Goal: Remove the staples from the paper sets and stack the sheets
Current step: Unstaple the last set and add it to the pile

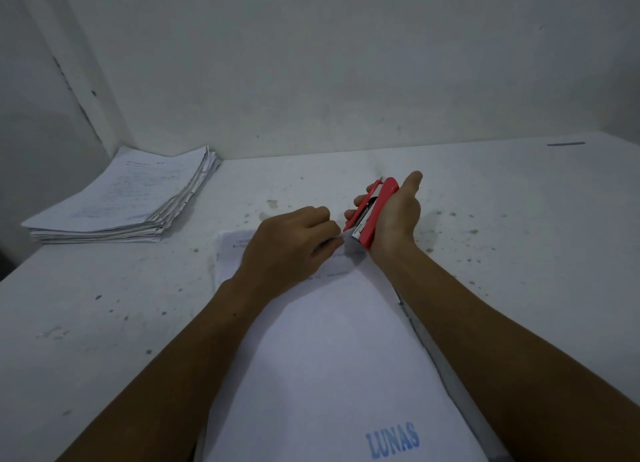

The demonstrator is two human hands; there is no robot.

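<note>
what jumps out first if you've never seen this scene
The red stapler, gripped in the right hand at the top corner of the paper set mid-table. The left hand pinches that corner beside it. A blue LUNAS stamp sits near the bottom edge, and a stack of sheets lies far left.

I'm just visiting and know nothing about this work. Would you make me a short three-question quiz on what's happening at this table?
1. True or false: the right hand grips a red stapler.
2. What is the left hand doing? A) resting on the far paper stack B) pinching the corner of the paper set near the stapler C) hanging off the table
3. Fill in: the blue stamp on the top sheet reads ____.

Key: 1 true; 2 B; 3 LUNAS.
</note>
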